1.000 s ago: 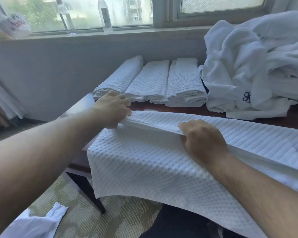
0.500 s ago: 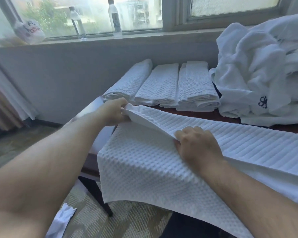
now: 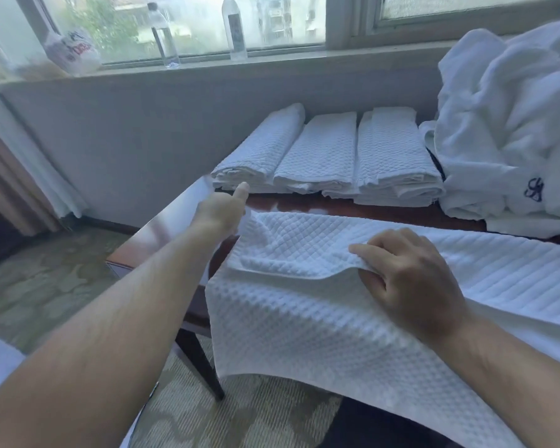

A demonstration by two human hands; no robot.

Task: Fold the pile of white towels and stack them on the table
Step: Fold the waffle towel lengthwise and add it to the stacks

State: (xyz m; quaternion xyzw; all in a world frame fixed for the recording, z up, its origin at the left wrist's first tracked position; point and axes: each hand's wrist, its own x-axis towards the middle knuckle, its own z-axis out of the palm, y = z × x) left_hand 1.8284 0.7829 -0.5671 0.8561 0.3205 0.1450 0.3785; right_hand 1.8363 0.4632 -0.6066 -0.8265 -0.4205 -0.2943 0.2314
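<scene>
Here, the white waffle-weave towel [image 3: 304, 318] is lying across the dark wooden tabletop [image 3: 353, 210], draping over its near edge; the right hand [image 3: 411, 286] is pinching its fold in a closed grip; the left hand [image 3: 222, 210] is touching its left corner, whether open or gripping I cannot tell; three folded white towels [image 3: 330, 153] are sitting along the far edge.

My left arm runs bare from the lower left corner up toward mid-frame, nearly straight, ending in my left hand [image 3: 222, 210] just left of centre; one finger sticks forward and up, the rest I can't make out. My right forearm enters from the lower right, and my right hand [image 3: 411, 279] sits right of centre, knuckles up, fingers curled with fabric pinched at their tips.
</scene>
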